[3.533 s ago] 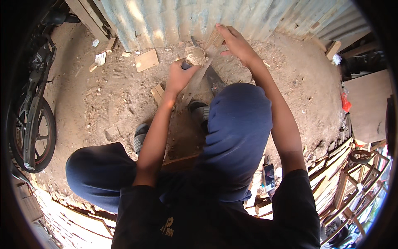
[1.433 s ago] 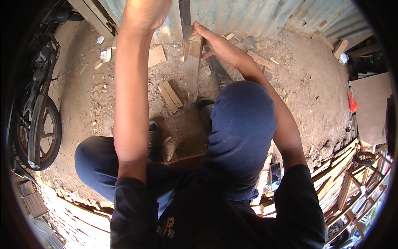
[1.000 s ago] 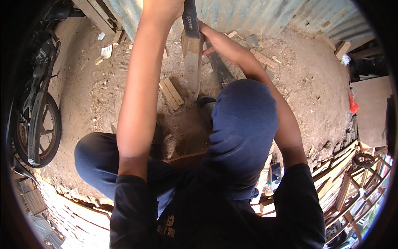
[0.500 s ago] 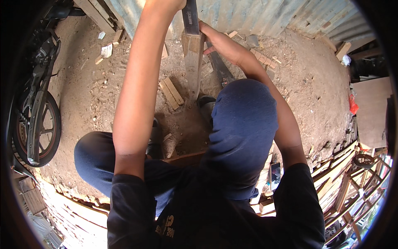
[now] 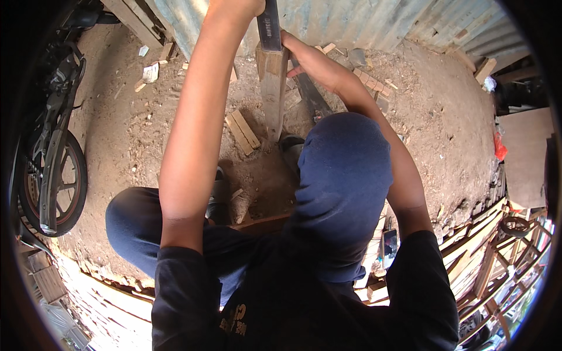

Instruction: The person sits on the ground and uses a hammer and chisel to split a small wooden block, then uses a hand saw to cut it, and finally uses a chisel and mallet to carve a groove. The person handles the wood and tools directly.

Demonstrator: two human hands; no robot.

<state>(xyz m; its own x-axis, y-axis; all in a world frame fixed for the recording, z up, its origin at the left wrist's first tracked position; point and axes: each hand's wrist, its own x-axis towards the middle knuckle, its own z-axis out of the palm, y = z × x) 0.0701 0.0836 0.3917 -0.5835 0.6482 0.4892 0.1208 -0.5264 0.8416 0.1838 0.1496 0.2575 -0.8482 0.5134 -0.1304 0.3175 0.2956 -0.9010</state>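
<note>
A thick wooden post [image 5: 273, 88] slants up from the ground between my feet toward the top of the picture. Over its upper end lies a flat black bar-shaped tool [image 5: 270, 29] with pale lettering; its far end is cut off by the upper edge. Beside that tool is my left hand [image 5: 237, 6], only partly in view, its fingers out of the picture. Against the post's right side, just below the tool, my right hand [image 5: 301, 55] closes in, with some fingers hidden behind the wood. A darker timber [image 5: 313, 96] runs beneath my right wrist.
Two short wood strips [image 5: 242, 132] lie on the dirt left of the post. More offcuts [image 5: 372, 82] are scattered near the corrugated metal wall [image 5: 351, 23]. A motorbike [image 5: 55, 158] stands at far left. Stacked planks [image 5: 468, 240] and a phone [image 5: 389, 245] are at lower right.
</note>
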